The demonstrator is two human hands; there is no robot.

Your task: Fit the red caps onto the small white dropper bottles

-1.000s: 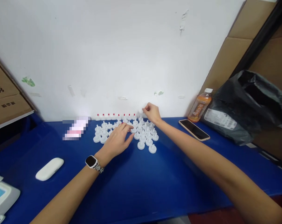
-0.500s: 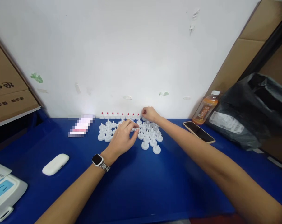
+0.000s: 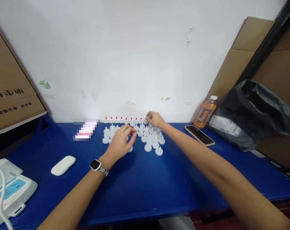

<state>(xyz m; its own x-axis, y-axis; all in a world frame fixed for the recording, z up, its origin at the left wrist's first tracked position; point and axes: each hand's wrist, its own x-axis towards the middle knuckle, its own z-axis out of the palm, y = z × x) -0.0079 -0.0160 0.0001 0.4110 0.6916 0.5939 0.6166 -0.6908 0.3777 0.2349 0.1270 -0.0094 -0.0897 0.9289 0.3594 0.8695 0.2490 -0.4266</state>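
Several small white plastic caps [image 3: 148, 138] lie in a cluster on the blue table [image 3: 140, 185]. Behind them, along the wall, stands a row of white caps with red tips [image 3: 122, 120]. My left hand [image 3: 121, 142], with a watch on its wrist, hovers over the cluster with its fingers pinched on a small piece with a red tip [image 3: 131, 129]. My right hand [image 3: 153, 118] reaches to the right end of the row, fingers closed on a white cap there.
An orange drink bottle [image 3: 205, 112], a phone [image 3: 199, 135] and a black plastic bag [image 3: 250, 111] lie at the right. A white oval case [image 3: 63, 165] and a white device [image 3: 8, 191] sit at the left. Cardboard boxes [image 3: 8, 92] flank both sides.
My left hand has drawn back slightly from the cluster and now pinches a red-tipped piece. My right hand stays at the right end of the row. The camera shifted a little.
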